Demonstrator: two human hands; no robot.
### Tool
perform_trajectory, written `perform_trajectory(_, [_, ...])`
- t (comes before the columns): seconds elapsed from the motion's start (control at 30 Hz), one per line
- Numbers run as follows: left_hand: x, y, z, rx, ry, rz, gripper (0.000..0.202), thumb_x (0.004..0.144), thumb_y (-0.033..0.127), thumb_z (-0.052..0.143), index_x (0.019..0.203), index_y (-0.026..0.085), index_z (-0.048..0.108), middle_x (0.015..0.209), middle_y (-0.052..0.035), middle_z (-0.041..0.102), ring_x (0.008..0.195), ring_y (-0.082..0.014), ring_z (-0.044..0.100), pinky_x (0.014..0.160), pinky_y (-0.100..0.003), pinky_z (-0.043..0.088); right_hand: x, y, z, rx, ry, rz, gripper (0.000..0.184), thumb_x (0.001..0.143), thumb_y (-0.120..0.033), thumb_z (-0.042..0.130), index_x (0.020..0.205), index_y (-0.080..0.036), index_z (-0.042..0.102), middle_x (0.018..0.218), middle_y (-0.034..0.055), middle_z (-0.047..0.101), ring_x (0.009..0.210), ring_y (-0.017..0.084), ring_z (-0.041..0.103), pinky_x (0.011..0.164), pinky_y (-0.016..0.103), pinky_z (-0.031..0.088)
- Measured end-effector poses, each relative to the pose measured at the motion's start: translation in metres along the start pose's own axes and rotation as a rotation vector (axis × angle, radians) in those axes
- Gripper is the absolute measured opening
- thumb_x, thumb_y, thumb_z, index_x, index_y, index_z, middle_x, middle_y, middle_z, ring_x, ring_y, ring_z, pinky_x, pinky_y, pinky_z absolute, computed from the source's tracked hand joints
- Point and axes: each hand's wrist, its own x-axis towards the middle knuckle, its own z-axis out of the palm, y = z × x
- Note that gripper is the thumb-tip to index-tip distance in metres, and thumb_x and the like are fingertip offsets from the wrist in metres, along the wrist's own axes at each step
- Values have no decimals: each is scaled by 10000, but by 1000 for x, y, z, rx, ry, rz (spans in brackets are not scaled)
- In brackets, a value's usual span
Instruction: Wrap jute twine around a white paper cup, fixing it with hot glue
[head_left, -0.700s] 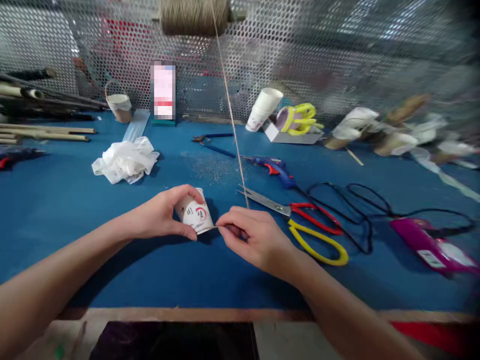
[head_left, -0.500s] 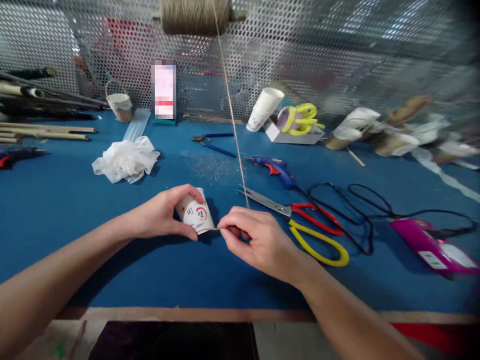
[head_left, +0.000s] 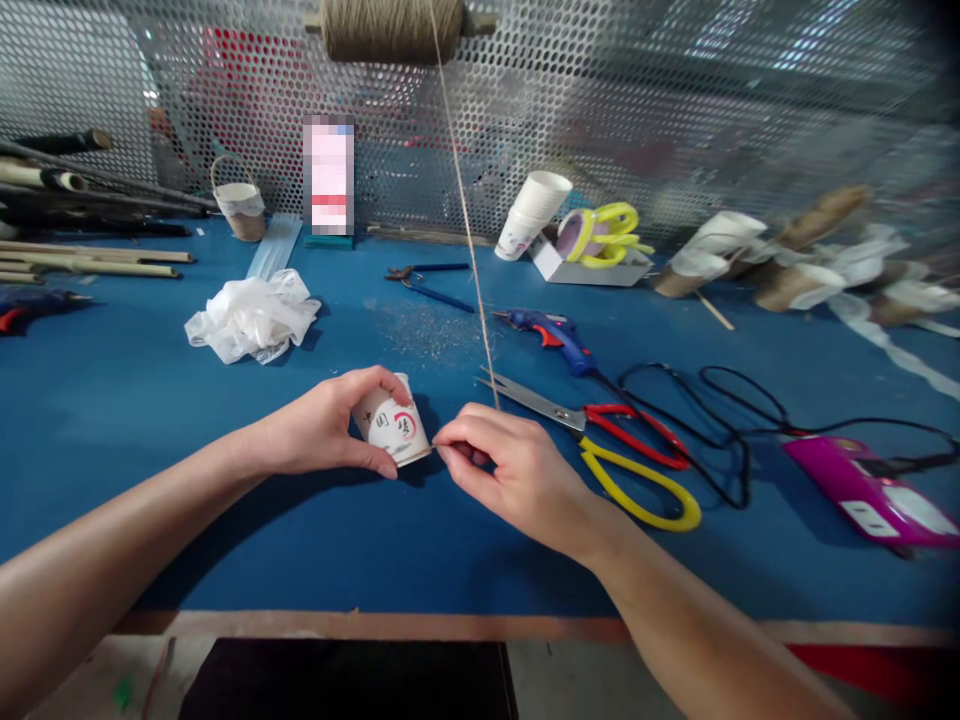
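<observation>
A white paper cup [head_left: 388, 425] with dark characters and a red mark lies tilted in my left hand [head_left: 326, 425], thumb and fingers wrapped round it. Along its lower edge runs a strand of twine. My right hand [head_left: 510, 465] pinches that twine [head_left: 472, 235] just to the right of the cup. From there the line rises to the big spool [head_left: 394, 28] at the top. Beyond the right hand lie scissors [head_left: 637, 480] with one red and one yellow handle, blades apart.
A blue glue gun [head_left: 559, 338] lies behind the scissors, its black cord looping toward a magenta power strip [head_left: 847, 485]. Blue-handled pliers [head_left: 435, 282], crumpled white plastic [head_left: 255, 315], stacked paper cups [head_left: 529, 215] and a twine-wrapped cup [head_left: 241, 210] sit farther back. Sticks [head_left: 97, 262] lie at left.
My right hand has risen slightly with the twine. The cup's lower edge has lifted a little; the left hand keeps its hold. The whole view has shifted slightly.
</observation>
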Motion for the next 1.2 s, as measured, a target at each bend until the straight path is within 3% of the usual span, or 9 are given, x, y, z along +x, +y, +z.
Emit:
perform_trajectory(0.6, [0, 3, 0, 1, -7, -30, 453, 637, 260, 774, 990, 167, 506, 957, -33, 616, 790, -154, 583, 614, -230, 459, -1, -5, -2, -161, 34, -97, 176, 853, -94, 515, 800, -110, 683, 818, 107, 625, 759, 165, 545, 677, 301, 485])
perform_trajectory(0.77, [0, 3, 0, 0, 2, -25, 438, 634, 255, 772, 978, 166, 516, 968, -39, 622, 793, -152, 586, 640, -240, 462, -1, -6, -2, -294, 56, -124, 201, 855, -115, 528, 755, -144, 700, 695, 66, 613, 701, 176, 507, 649, 334, 456])
perform_trajectory(1.2, [0, 3, 1, -14, 13, -24, 438, 634, 258, 768, 981, 166, 519, 934, -38, 635, 774, -156, 599, 636, -249, 475, -4, -2, 6, -220, -27, -24, 218, 883, -118, 483, 770, -140, 668, 726, 74, 630, 695, 167, 558, 620, 294, 482])
